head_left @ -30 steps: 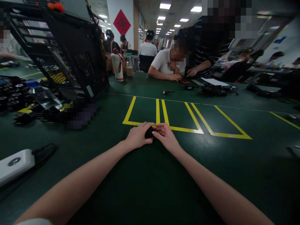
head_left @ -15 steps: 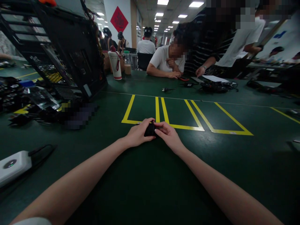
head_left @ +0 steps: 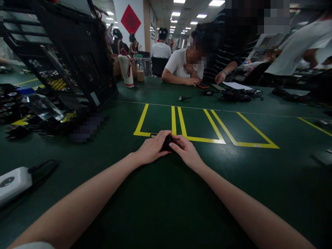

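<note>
My left hand [head_left: 151, 149] and my right hand [head_left: 186, 153] meet at the middle of the dark green table [head_left: 166, 193], both with fingers curled around a small black object [head_left: 166, 142]. The object is mostly covered by my fingers, so I cannot make out what it is. It rests on or just above the table, at the near edge of the yellow tape boxes [head_left: 181, 126].
A black open-frame case [head_left: 67, 58] and a pile of dark parts [head_left: 31, 114] stand at the left. A white device with a cable [head_left: 12, 180] lies near left. Across the table people sit by a white flask [head_left: 126, 71], papers and cables [head_left: 237, 94].
My hands have stayed together on the black object, shifting their grip slightly. A person in a white shirt has moved across the far right.
</note>
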